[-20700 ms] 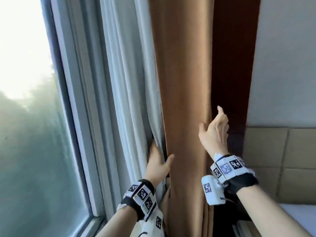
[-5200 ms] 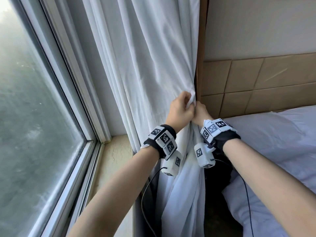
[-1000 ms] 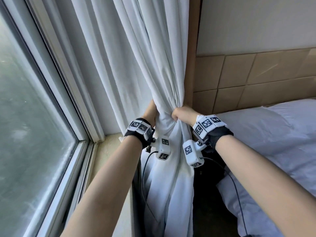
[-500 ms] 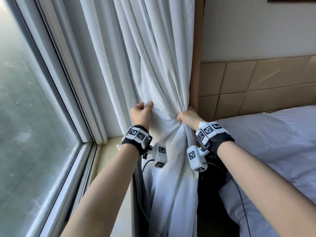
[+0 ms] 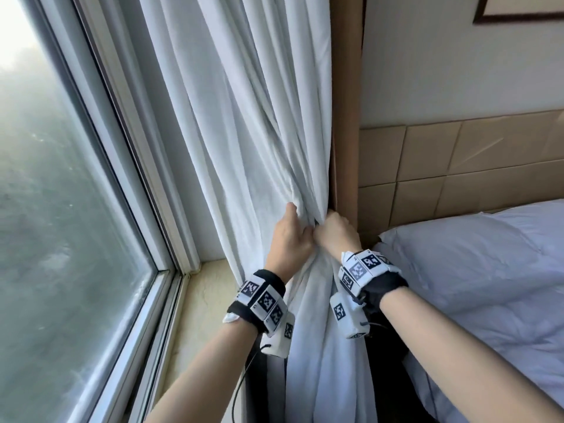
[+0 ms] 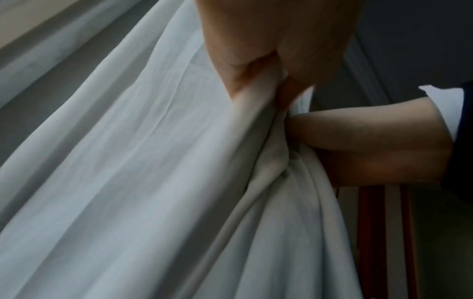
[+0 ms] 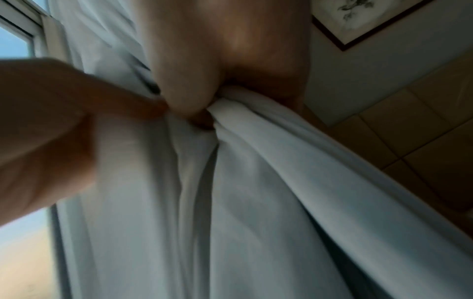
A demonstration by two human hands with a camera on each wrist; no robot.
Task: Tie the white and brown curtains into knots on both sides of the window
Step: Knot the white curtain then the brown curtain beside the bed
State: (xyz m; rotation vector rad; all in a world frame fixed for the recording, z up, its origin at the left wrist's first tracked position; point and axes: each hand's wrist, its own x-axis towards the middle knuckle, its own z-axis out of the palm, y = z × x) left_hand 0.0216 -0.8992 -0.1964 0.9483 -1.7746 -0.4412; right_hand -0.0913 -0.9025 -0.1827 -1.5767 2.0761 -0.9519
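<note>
The white curtain (image 5: 253, 117) hangs beside the window and is gathered into a bunch at mid height. My left hand (image 5: 290, 236) grips the left side of that bunch, fingers curled into the cloth (image 6: 153, 161). My right hand (image 5: 335, 233) grips the bunch right beside it, knuckles touching the left hand; the right wrist view shows its fingers pinching folds of the curtain (image 7: 256, 161). A narrow strip of the brown curtain (image 5: 346, 102) hangs behind the white one, against the wall. Below the hands the white cloth falls loose.
The window (image 5: 61, 209) and its frame fill the left, with a beige sill (image 5: 204, 300) below. A bed with white bedding (image 5: 473, 285) lies close on the right under a tan padded headboard (image 5: 457, 166). A framed picture (image 5: 518, 10) hangs on the wall above.
My left hand has slid right along the gathered white curtain until it meets the right hand. The right hand has kept its grip on the bunch.
</note>
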